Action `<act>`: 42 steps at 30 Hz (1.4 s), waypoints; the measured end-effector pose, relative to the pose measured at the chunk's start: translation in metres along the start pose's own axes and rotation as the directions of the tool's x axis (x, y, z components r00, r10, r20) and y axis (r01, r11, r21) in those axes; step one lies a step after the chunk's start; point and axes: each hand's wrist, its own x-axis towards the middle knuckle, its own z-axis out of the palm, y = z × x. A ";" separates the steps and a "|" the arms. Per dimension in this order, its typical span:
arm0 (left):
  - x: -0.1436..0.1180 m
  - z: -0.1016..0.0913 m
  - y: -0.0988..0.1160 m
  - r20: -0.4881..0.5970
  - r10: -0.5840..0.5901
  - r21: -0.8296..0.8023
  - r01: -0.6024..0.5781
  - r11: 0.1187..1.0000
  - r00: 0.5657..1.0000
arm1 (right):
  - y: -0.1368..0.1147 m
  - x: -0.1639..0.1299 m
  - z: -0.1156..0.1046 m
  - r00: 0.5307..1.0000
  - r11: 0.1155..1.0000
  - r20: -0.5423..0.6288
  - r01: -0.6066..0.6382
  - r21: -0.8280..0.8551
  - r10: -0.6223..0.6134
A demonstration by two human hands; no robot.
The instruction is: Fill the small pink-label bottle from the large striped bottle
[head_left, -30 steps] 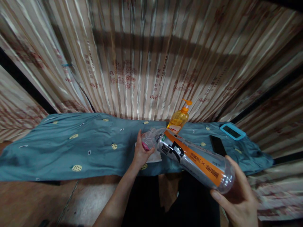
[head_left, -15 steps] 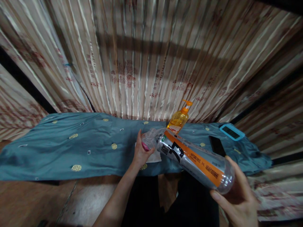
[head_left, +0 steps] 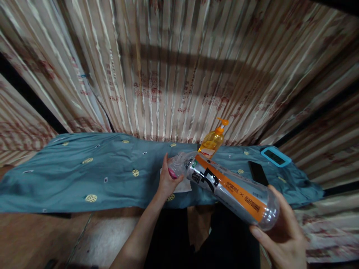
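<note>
Nearest, at about 5 o'clock from the middle of the view, the person's dark-clothed legs [head_left: 232, 243] show below the table edge. The right hand [head_left: 283, 228], at 4 o'clock, is clamped around the base of a large clear bottle [head_left: 232, 192], its thumb on the near side and its fingers on the far side. The bottle lies slantwise in the air, its base toward 4 o'clock and its neck end toward 10 o'clock; its silver and orange label bears a large black 7.

At 6 o'clock the left hand [head_left: 169, 179] is closed around a clear plastic piece [head_left: 177, 161] with pink at its lower side, right at the bottle's neck end. Whether these 2 are joined, I cannot tell. Under this hand a white sheet [head_left: 184, 186] lies on the teal patterned cloth [head_left: 112, 179].

Farther off, a black phone [head_left: 258, 173] lies flat toward 4 o'clock, beyond the bottle's base. A blue-framed device [head_left: 276, 156] with a dark screen lies past it, at 3 o'clock. Also near 3 o'clock, an orange pump bottle [head_left: 212, 142] stands on the cloth's far side. Farthest, at 12 o'clock, hangs a pleated, red-printed curtain [head_left: 179, 74].
</note>
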 end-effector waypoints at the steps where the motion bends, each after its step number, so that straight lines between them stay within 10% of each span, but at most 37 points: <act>1: 0.000 0.000 0.000 -0.001 -0.001 -0.004 0.001 1.000 1.000 | 0.000 0.000 0.000 1.000 1.000 0.000 0.002 -0.006 -0.002; 42: 0.000 -0.002 -0.006 0.012 0.019 0.018 -0.019 1.000 1.000 | -0.004 0.005 0.003 0.996 0.996 -0.003 0.087 -0.037 -0.087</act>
